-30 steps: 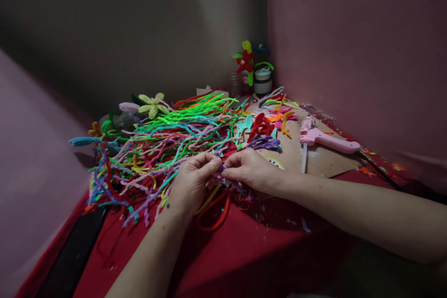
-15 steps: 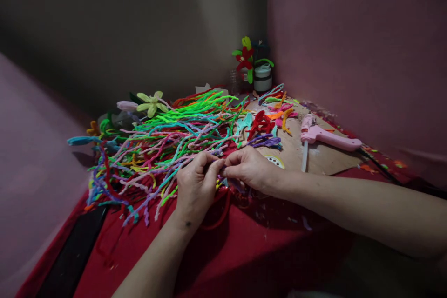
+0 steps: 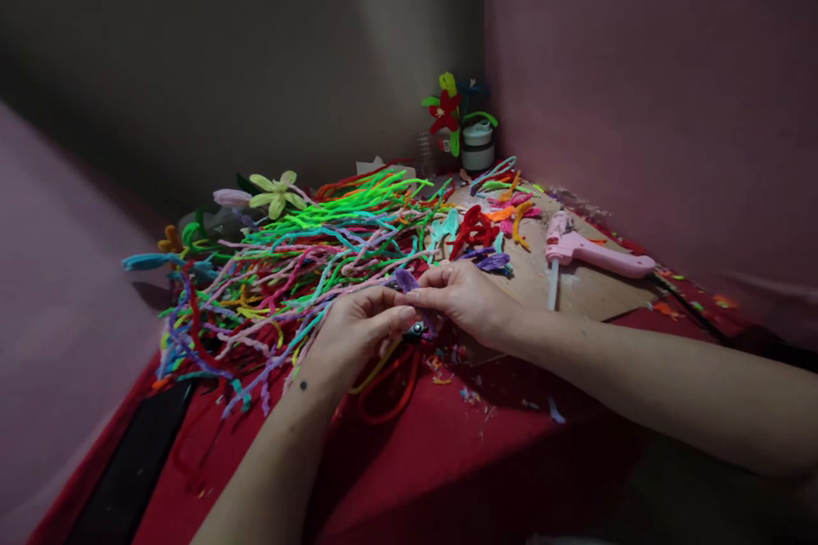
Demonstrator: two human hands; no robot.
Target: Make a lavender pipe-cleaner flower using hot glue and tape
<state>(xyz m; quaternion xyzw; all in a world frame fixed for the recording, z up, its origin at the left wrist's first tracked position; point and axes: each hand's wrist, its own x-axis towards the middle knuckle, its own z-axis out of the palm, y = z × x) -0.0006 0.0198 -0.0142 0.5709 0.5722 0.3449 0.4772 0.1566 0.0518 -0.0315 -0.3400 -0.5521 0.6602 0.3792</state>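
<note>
While the left hand (image 3: 358, 328) is pinching a fuzzy purple pipe-cleaner loop (image 3: 406, 280), the right hand (image 3: 471, 300) is gripping it too, just alongside.

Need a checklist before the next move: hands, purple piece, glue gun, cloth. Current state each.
1. Right hand pinching the purple pipe-cleaner piece: ok.
2. Left hand grip on the same piece: cannot tell, fingertips overlap there.
3. Pink glue gun apart from both hands: ok, it lies on the cardboard.
4. Glue gun hot: cannot tell.
5. Red cloth free of scraps: not ok, bits lie near the hands.
</note>
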